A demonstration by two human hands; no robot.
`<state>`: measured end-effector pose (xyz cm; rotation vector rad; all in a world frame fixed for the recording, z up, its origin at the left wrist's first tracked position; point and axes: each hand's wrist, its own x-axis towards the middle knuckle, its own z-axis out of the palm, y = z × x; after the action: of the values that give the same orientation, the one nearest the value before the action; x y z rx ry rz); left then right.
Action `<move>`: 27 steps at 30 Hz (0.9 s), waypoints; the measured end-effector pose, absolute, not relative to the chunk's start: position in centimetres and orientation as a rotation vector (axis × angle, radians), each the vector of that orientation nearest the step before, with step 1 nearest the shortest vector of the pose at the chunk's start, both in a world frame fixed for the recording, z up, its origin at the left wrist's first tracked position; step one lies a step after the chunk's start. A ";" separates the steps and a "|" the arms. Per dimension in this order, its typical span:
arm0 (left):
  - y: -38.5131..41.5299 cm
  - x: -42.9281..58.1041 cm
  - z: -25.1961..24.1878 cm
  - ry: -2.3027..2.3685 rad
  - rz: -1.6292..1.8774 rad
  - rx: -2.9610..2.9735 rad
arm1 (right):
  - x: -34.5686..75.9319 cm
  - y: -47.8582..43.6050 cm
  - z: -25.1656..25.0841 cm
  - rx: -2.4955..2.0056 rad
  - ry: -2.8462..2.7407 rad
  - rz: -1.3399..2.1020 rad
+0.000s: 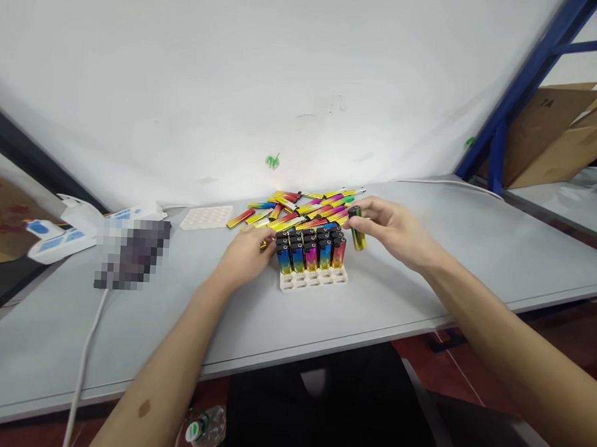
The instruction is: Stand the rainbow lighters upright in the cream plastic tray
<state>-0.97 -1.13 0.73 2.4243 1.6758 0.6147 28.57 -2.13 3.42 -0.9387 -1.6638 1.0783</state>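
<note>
My right hand (385,228) pinches a shiny green-and-yellow lighter (359,230) with a black top, nearly upright, just right of a white holder. The holder (313,284) has rows of slots. Several lighters (311,254) stand upright in it, blue, pink and red fading to yellow, with black tops; its front slots hold none. My left hand (247,254) is at the holder's left side, its fingers curled in. Between its thumb and fingers shows a bit of a yellow lighter (264,245), mostly hidden. Behind the holder lies a loose pile of colourful lighters (299,213).
Another white slotted holder (207,217) lies flat at the back left. A power strip (72,238) with plugs and a cable (89,346) are on the left, beside a blurred-out dark object (134,255). Cardboard boxes (558,137) stand behind the blue frame (497,154) at right.
</note>
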 end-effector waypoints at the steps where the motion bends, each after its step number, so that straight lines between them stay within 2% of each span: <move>1: -1.1 -1.0 0.7 1.672 0.614 2.425 | 28.2 -3.0 3.9 -0.928 -1.670 1.093; 6: -1.1 -1.0 0.6 1.646 0.641 2.440 | 25.2 -6.4 5.5 -0.903 -1.816 1.081; 16: -1.1 -1.1 0.2 1.610 0.668 2.444 | 19.2 -6.1 2.2 -1.000 -2.156 0.362; 24: -1.4 -0.8 0.6 1.586 0.647 2.419 | 18.8 -6.2 1.8 -1.048 -2.250 0.272; 27: -1.4 -0.8 0.6 1.596 0.667 2.410 | 18.6 -6.4 1.8 -1.102 -2.334 0.070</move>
<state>-0.80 -1.41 0.61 2.4104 1.5957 0.6675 18.58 -6.41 1.78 -1.1017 -2.3343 0.0700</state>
